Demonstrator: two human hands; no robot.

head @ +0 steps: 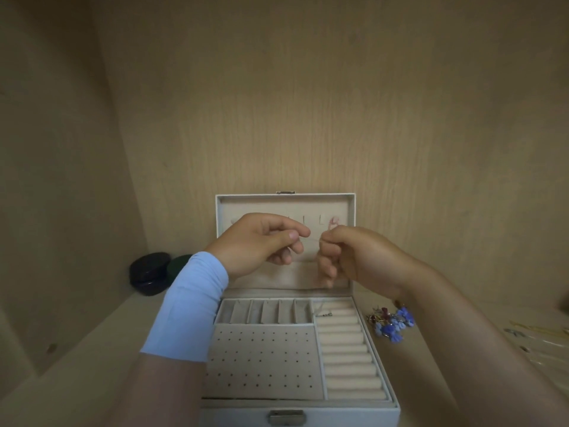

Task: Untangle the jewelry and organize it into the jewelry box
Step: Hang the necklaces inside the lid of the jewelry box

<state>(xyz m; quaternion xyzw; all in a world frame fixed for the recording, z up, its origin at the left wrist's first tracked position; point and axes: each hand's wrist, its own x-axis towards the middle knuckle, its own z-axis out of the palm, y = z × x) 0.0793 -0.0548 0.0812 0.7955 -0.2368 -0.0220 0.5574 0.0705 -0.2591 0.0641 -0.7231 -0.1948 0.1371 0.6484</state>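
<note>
- jewelry box (381, 405) sits open mid-shelf, close to the front edge of the shelf (92, 349); its lid (221, 211) stands upright toward the back wall.
- left hand (261, 241) and right hand (357, 257) are raised in front of the lid, close together, not touching.
- each hand pinches an end of a thin pale chain (311, 239) between thumb and forefinger, other fingers curled in.
- the strand runs short and nearly level between the hands. too fine to tell whether a knot remains in it.
- light blue sleeve (184, 303) on the left forearm; the right forearm is bare.
- lid lining: a small pink piece (334, 222) hangs at the rightmost hook. the hooks next to it look bare; those further left are hidden behind the left hand.
- tray: a fine silvery chain (323, 314) lies at the far end of the ring rolls (351, 365), against the divider.
- the slotted compartments (264, 312) and the stud panel (261, 365) show nothing in them.
- just right of the box, on the shelf, a cluster of blue and red pieces (392, 323) lies bunched together.
- clear packets (538, 340) lie toward the shelf's right edge, contents blurred.
- two dark round cases (149, 272) sit at the back left corner.
- judgement: early in the job. perhaps two pieces are placed and one chain is in hand, likely bound for a lid hook. the cluster is not yet separated or sorted, and most compartments are unfilled.
</note>
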